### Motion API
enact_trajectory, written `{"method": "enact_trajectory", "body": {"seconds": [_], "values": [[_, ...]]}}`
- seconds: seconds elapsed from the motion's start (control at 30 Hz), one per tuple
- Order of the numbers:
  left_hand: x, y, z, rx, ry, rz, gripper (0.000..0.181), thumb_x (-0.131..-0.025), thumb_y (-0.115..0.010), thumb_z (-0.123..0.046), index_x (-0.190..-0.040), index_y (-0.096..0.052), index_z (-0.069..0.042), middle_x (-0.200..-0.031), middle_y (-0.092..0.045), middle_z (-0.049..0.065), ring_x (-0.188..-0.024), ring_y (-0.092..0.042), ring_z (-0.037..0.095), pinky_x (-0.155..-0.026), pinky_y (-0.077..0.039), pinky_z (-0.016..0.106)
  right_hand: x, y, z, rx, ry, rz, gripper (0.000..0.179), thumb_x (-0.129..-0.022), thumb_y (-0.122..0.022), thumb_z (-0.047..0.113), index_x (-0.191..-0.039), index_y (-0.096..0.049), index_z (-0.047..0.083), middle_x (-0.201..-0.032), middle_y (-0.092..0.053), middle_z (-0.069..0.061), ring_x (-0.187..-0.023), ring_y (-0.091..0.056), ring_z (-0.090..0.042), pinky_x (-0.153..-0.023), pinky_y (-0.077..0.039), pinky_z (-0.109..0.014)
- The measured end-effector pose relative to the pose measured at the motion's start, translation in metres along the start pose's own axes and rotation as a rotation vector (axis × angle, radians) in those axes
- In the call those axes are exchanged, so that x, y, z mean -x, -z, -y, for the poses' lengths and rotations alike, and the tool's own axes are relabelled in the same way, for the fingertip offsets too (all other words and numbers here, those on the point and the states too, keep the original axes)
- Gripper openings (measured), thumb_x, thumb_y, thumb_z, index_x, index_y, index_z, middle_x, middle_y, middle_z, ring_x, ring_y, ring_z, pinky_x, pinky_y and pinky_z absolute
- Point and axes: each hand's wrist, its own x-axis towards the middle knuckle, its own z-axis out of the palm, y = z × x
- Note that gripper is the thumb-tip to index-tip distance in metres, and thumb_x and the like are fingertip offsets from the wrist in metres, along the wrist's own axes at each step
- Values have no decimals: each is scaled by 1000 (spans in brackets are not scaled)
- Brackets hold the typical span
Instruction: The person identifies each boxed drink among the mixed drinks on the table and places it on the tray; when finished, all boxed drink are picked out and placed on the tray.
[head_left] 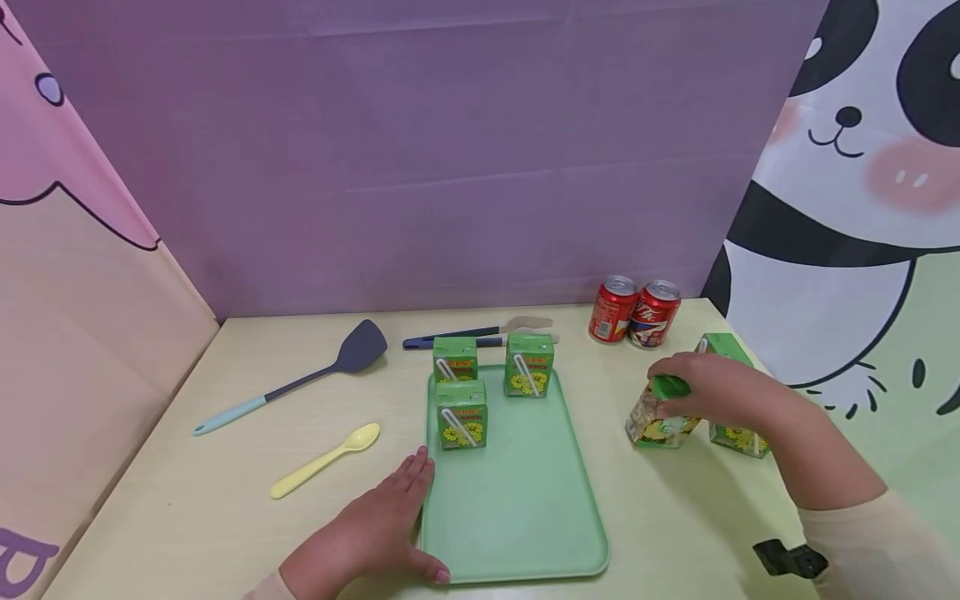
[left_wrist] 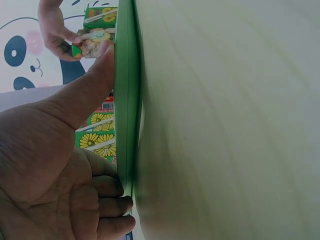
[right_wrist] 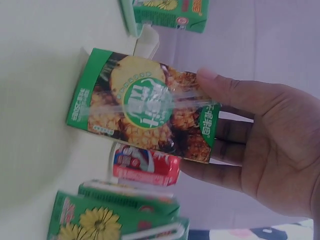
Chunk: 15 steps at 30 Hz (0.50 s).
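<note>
currently, your right hand (head_left: 708, 388) grips a juice box (head_left: 660, 425), thumb on one side and fingers on the other near its top end; the box is tilted, out to the right of the tray (head_left: 517, 500), and in the right wrist view its printed pineapples face the camera. you cannot tell from these views whether its lower end touches the table (head_left: 187, 517). your left hand (head_left: 382, 521) holds nothing in its grasp: its fingers lie extended along the tray's left edge, with the thumb at the near left corner. on the green tray, toward its far end, stand three green drink cartons with straws on their fronts: one at the back left (head_left: 454, 354), one just in front of it (head_left: 462, 421), and one at the back right (head_left: 529, 371). just beyond your right hand, partly hidden by it, are a far carton (head_left: 727, 346) and a near carton (head_left: 738, 440). two red cans, a left can (head_left: 611, 312) and a right can (head_left: 654, 317), stand side by side near the back edge. behind the tray lie two dark-handled utensils (head_left: 427, 342). left of it, you have a yellow spoon (head_left: 326, 461) and, farther back, a dark spatula (head_left: 362, 346) with a pale blue handle. a purple backdrop (head_left: 450, 167) rises behind everything.
</note>
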Motion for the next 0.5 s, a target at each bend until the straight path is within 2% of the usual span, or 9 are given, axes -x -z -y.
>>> {"method": "enact_trajectory", "body": {"seconds": [0.3,0.5], "values": [[0,-1,1,-4,-3,-14,132,-61,-74,-76,-156,-19,-3,-165,-8,13,-152,-13,33,-117,-28,53,-14,9,40,59,53,-63,50,-83,-77,38,-123,-65,10,-118,-66,-9,-111,-60,-33,-90,-53,-52],[2,0,-1,-2,-2,-19,132,-61,-75,-76,-156,-20,-2,-165,-9,14,-151,-13,33,-116,-28,53,-26,8,61,98,101,-96,48,-84,-77,37,-124,-66,11,-122,-66,-10,-115,-59,-35,-92,-52,-53]]}}
